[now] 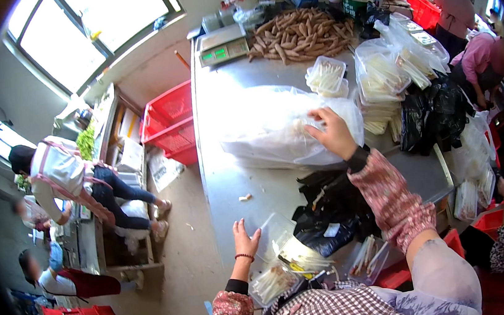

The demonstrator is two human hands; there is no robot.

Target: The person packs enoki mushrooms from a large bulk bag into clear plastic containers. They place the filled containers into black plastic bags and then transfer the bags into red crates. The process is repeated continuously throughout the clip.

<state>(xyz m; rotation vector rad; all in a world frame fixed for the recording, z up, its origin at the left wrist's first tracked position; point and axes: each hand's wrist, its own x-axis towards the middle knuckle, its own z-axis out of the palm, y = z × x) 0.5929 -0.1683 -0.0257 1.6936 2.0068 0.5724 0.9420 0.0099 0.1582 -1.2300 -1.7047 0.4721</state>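
My right hand (pixel 334 133) is spread over the right part of a large, translucent white plastic bag (pixel 272 129); whether it touches the film I cannot tell. Nothing is gripped in it. Near the front left of the metal table, my left hand (pixel 245 241) has its fingers apart beside a transparent plastic box lid (pixel 274 236). Below that hand stands a transparent box of pale stalks (pixel 273 283). A yellow-handled cutter (pixel 301 271) lies among more stalks to its right. Crumpled black plastic bags (pixel 333 213) lie between my arms.
Brown tubers (pixel 298 35) are heaped at the back beside a digital scale (pixel 223 48). Bagged boxes of pale stalks (pixel 382 72) and a black bag (pixel 435 108) crowd the right. Red crates (pixel 169 129) stand left of the table. People work on both sides.
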